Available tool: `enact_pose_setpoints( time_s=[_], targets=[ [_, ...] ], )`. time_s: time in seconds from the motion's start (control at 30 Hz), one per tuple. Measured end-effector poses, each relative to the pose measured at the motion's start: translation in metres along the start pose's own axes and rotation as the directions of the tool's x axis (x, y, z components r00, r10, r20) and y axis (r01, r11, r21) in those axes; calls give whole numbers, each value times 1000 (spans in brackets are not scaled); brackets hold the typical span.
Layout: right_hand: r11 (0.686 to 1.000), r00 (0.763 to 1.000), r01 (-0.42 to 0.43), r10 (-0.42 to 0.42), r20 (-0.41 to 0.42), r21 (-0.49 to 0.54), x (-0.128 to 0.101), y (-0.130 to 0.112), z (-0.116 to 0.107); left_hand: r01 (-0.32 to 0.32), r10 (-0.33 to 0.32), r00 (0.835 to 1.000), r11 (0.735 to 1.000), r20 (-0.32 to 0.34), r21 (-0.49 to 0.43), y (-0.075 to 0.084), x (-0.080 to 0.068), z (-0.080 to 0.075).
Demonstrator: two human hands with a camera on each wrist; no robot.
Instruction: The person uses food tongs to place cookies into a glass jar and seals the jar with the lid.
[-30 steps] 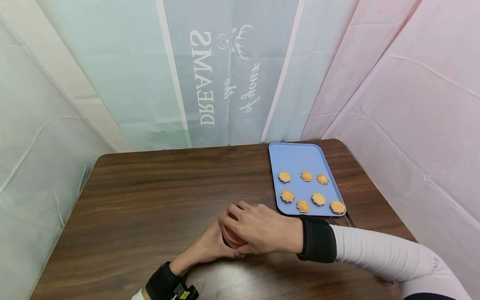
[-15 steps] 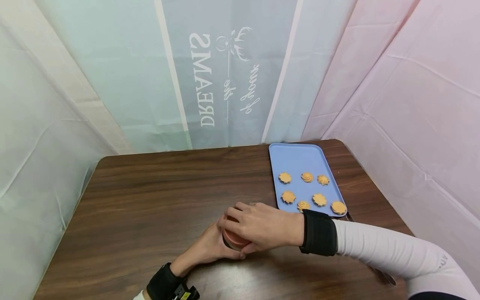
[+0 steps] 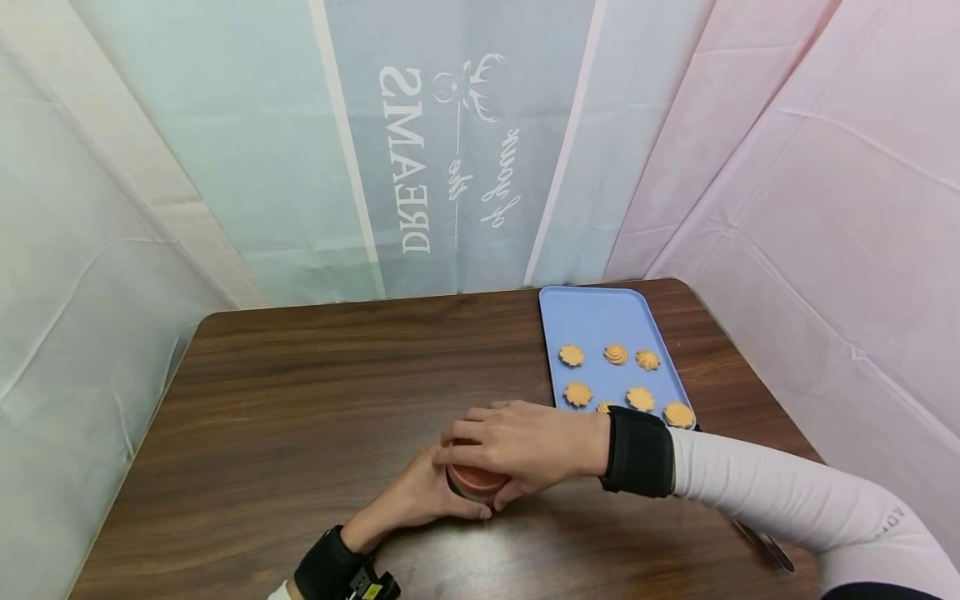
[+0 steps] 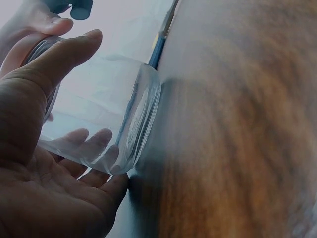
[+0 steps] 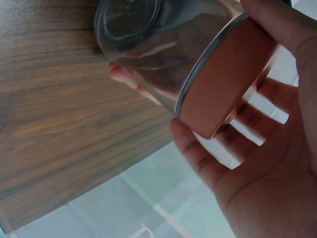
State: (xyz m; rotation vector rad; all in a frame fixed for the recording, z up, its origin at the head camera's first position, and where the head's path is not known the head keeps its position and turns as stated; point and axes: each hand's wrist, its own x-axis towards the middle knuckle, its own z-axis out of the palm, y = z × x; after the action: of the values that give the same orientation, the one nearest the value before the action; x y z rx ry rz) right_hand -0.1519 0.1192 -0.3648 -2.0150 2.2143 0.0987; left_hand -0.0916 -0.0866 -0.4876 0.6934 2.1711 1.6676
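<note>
A clear glass jar [image 5: 153,34] with a salmon-pink lid [image 3: 474,481] stands on the dark wooden table [image 3: 300,392] near the front middle. My left hand [image 3: 416,493] wraps the glass body from the left. In the left wrist view the jar [image 4: 99,109] lies between thumb and fingers of the left hand [image 4: 29,134]. My right hand [image 3: 495,450] comes over from the right and grips the lid [image 5: 228,84] with curled fingers and thumb. The right hand's palm [image 5: 267,168] faces the lid top. Most of the jar is hidden under both hands in the head view.
A light blue tray [image 3: 592,317] lies at the back right with several orange piped cookies [image 3: 639,398] on it. A slim dark tool [image 3: 765,546] lies by the table's right edge, partly under my right sleeve. Cloth backdrops close in the table on three sides.
My right hand has turned on the lid and its wrist has swung toward the tray, now covering part of a front cookie. The jar and left hand stay in place.
</note>
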Motion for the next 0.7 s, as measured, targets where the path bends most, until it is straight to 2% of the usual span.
enact_pose_setpoints(
  time_s=[0.17, 0.37, 0.57, 0.7],
  targets=[
    [999, 999, 46, -47, 14, 28, 0, 5, -2, -27, 27, 1000, 1000, 8, 11, 1, 1, 0],
    [997, 996, 69, -71, 52, 47, 2, 8, -4, -31, 31, 999, 999, 10, 20, 0, 2, -1],
    [997, 995, 60, -64, 77, 52, 3, 8, -4, -45, 45, 999, 999, 16, 7, 0, 2, -2],
    [999, 998, 26, -28, 50, 48, 1, 5, -5, -48, 48, 999, 999, -1, 13, -2, 2, -1]
  ],
)
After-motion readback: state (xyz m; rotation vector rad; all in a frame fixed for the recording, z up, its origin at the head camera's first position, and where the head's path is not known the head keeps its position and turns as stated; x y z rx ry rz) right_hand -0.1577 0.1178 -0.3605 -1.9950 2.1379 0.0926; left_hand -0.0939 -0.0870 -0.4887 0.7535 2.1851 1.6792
